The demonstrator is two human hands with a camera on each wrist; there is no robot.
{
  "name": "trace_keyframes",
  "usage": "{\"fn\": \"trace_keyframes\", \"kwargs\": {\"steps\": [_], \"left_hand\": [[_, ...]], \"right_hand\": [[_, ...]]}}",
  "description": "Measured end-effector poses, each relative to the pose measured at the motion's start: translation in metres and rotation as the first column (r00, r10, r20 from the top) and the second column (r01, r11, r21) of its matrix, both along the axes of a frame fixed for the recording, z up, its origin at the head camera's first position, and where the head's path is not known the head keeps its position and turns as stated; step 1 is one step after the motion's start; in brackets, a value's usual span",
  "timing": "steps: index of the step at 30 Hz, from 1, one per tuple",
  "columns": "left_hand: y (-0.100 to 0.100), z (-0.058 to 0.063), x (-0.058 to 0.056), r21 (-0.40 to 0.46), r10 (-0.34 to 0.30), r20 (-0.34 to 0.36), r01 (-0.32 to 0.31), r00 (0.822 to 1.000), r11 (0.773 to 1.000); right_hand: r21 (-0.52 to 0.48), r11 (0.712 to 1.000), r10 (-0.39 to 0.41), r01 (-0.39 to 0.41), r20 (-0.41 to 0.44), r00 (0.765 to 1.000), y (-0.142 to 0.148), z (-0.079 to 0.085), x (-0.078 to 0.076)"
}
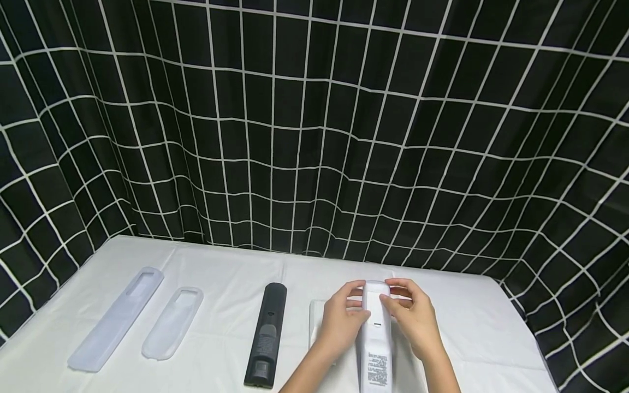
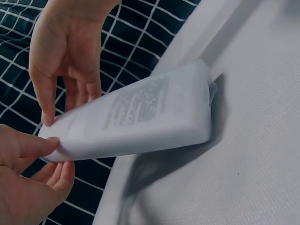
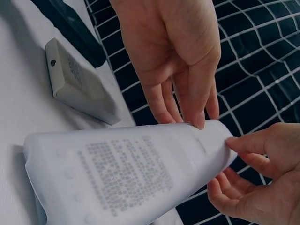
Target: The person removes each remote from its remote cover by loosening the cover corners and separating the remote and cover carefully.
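A white remote control (image 1: 377, 338) in a translucent sleeve lies back side up, its printed label facing me. Its far end is raised off the table while the near end stays low by the cloth. My left hand (image 1: 339, 315) pinches the far end from the left, thumb on the back near the edge. From the right, my right hand (image 1: 416, 319) pinches the same end, thumb on the back and fingers along the far corner. Both hands also show in the left wrist view, with the sleeved label (image 2: 138, 105) between them and the table.
A pale boxy device (image 3: 82, 82) lies left of the remote, partly behind my left hand. Further left is a black remote control (image 1: 266, 335), back up. Two translucent sleeves, one long (image 1: 118, 322) and one shorter (image 1: 173, 325), lie at the left. A black grid curtain (image 1: 314, 136) hangs behind.
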State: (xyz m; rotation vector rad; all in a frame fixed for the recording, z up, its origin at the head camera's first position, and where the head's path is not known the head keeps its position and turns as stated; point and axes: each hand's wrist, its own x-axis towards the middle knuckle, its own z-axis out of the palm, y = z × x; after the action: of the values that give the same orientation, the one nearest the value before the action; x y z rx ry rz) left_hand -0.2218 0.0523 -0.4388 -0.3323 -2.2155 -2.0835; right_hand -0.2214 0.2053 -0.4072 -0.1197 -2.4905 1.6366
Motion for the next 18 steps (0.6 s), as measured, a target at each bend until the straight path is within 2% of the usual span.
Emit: {"fn": "trace_keyframes", "kwargs": {"steps": [18], "left_hand": [[-0.002, 0.011, 0.005, 0.094, 0.012, -0.054, -0.007, 0.998, 0.996]], "right_hand": [[-0.004, 1.0, -0.023, 0.023, -0.076, 0.997, -0.005, 0.01, 0.01]]}}
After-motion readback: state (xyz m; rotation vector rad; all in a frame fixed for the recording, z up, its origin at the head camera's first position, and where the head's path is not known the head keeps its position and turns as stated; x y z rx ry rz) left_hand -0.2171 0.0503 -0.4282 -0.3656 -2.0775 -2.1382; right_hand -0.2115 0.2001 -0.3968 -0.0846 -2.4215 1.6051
